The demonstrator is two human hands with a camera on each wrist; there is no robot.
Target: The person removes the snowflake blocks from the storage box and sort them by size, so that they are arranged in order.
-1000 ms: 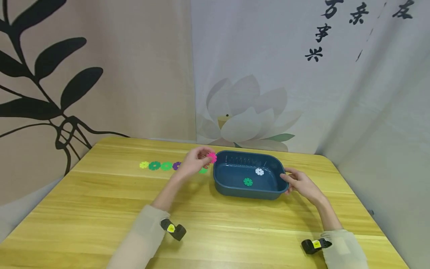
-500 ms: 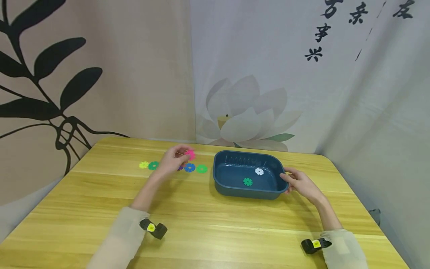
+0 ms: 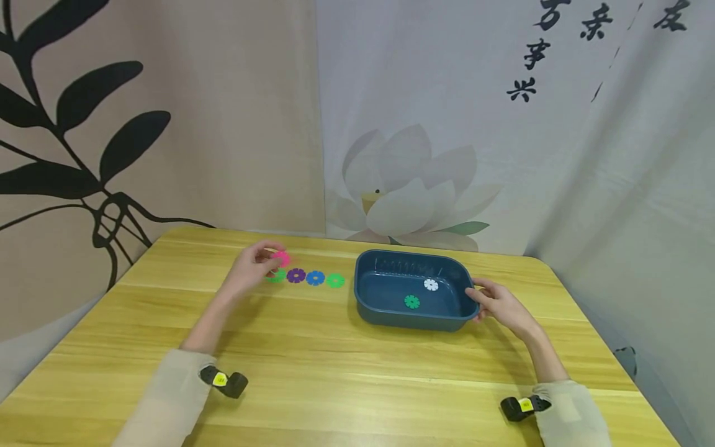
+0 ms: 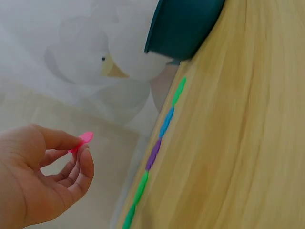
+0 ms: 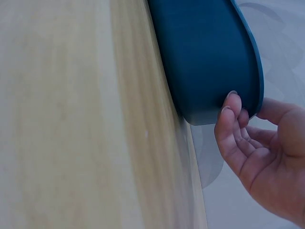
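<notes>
The left hand (image 3: 249, 268) pinched a pink disc (image 3: 282, 259) above the worktop (image 3: 357, 385) near a row of coloured discs (image 3: 310, 277), while the right hand (image 3: 501, 305) gripped the edge of a blue basin (image 3: 410, 320) holding one white disc (image 3: 431, 285) and one green disc (image 3: 412, 302).

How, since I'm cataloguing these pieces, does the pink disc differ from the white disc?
The pink disc is pinched in the left hand; the white disc lies in the blue basin. In the head view, the hand partly covers the pink disc; the white disc shows whole. Both look round and notched.
</notes>
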